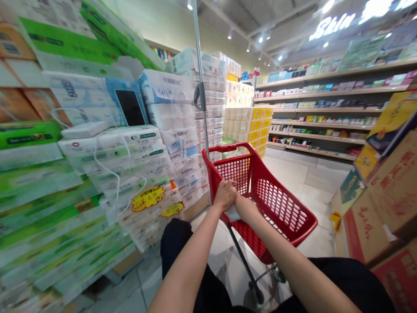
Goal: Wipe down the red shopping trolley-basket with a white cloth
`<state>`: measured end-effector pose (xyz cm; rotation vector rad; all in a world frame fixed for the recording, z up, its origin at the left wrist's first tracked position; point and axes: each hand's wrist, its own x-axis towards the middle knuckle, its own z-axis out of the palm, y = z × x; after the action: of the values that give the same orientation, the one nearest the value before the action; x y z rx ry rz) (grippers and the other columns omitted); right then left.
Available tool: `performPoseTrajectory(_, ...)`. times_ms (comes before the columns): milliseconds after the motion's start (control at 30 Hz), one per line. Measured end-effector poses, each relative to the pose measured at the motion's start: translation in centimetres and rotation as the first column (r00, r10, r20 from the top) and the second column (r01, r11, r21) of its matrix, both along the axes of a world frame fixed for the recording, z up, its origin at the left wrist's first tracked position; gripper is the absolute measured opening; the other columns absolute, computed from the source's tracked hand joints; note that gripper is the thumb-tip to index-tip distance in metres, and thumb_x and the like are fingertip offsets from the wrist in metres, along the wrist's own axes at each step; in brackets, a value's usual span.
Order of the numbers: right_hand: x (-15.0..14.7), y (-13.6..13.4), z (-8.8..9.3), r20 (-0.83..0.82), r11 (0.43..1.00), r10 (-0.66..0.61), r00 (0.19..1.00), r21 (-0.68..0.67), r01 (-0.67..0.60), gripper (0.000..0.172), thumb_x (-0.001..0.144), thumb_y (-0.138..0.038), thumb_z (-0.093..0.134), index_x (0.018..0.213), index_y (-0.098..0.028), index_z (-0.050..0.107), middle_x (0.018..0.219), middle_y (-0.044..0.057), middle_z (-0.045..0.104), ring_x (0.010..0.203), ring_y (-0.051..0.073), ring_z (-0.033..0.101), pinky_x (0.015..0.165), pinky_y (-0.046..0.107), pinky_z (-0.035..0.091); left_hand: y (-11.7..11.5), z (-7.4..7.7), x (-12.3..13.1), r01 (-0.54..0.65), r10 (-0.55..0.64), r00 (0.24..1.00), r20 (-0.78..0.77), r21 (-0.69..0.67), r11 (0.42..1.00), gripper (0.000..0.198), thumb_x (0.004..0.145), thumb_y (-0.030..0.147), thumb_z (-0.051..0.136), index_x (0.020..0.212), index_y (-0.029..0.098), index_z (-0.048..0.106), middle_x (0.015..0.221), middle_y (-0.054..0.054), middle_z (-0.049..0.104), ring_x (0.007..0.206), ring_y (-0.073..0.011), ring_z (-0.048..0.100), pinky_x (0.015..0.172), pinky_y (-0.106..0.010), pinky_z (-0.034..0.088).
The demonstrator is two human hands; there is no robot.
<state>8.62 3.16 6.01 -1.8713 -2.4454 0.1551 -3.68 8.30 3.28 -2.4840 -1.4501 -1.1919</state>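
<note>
My left hand [224,194] and my right hand [245,208] meet over the near rim of a red shopping basket cart [276,204]. The fingers of my left hand are curled shut over the fingers of my right hand, which are hidden. A small white piece [233,214] shows just under the two wrists; I cannot make out what it is or which hand has it. Both forearms reach in from the bottom edge, above my knees in black trousers [182,248].
Stacked tissue packs [143,174] fill the left, with a dark phone [130,107] leaning on them and a white power bank [86,129] trailing a cable. A metal pole [201,87] rises beside the cart. Cardboard boxes [387,195] crowd the right; stocked shelves [319,113] line the back.
</note>
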Motion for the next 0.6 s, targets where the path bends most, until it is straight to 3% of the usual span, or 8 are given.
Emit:
performPoseTrajectory(133,2.7,-3.1,-1.5,0.015,0.998,-0.065,0.998,0.015,0.065,0.028,0.1,-0.031,0.025,0.112,-0.016,0.046,0.094,0.014,0.068,0.088,0.023,0.069,0.072,0.031,0.047,0.0,0.0,0.5,-0.022,0.022,0.999,-0.033,0.011,1.0,0.032,0.095,0.02,0.028,0.117,0.023,0.052,0.116,-0.002,0.059,0.114,-0.0168,0.049,0.111,-0.038,0.031)
performPoseTrajectory(300,6.8,-8.5,-3.6,0.025,0.992,-0.071,0.997,0.105,0.068,0.025,0.101,-0.035,0.025,0.104,-0.02,0.045,0.09,0.009,0.067,0.074,0.019,0.069,0.061,0.025,0.043,-0.1,0.4,1.3,-0.029,0.034,0.993,-0.116,0.036,0.999,0.024,0.089,0.031,0.048,0.109,0.021,0.055,0.111,-0.004,0.061,0.111,-0.0216,0.048,0.113,-0.043,0.027)
performPoseTrajectory(400,8.3,-10.9,-4.3,0.044,0.976,-0.099,0.994,0.197,0.088,0.021,0.1,-0.034,0.029,0.105,-0.021,0.045,0.083,0.006,0.066,0.071,0.018,0.068,0.06,0.025,0.042,-0.2,0.7,2.0,-0.046,0.051,0.986,-0.157,0.039,0.998,0.017,0.086,0.028,0.052,0.1,0.021,0.059,0.116,-0.004,0.06,0.113,-0.0221,0.048,0.115,-0.043,0.023)
performPoseTrajectory(500,8.7,-11.8,-4.3,0.042,0.961,-0.12,0.992,0.257,0.106,0.02,0.1,-0.031,0.031,0.106,-0.02,0.046,0.082,0.006,0.066,0.073,0.018,0.068,0.063,0.024,0.043,-0.9,0.8,3.3,-0.077,0.082,0.98,-0.181,0.032,0.996,0.014,0.087,0.023,0.049,0.092,0.022,0.061,0.121,-0.004,0.06,0.117,-0.0221,0.046,0.116,-0.043,0.019)
performPoseTrajectory(600,8.2,-11.1,-3.7,0.042,0.969,-0.16,0.986,0.199,0.148,0.019,0.099,-0.03,0.031,0.105,-0.02,0.047,0.083,0.007,0.067,0.071,0.018,0.069,0.063,0.025,0.045,-2.4,0.4,5.3,-0.024,0.023,0.981,-0.194,-0.005,1.0,0.02,0.092,0.022,0.042,0.091,0.024,0.062,0.105,-0.002,0.065,0.109,-0.0196,0.051,0.117,-0.044,0.016)
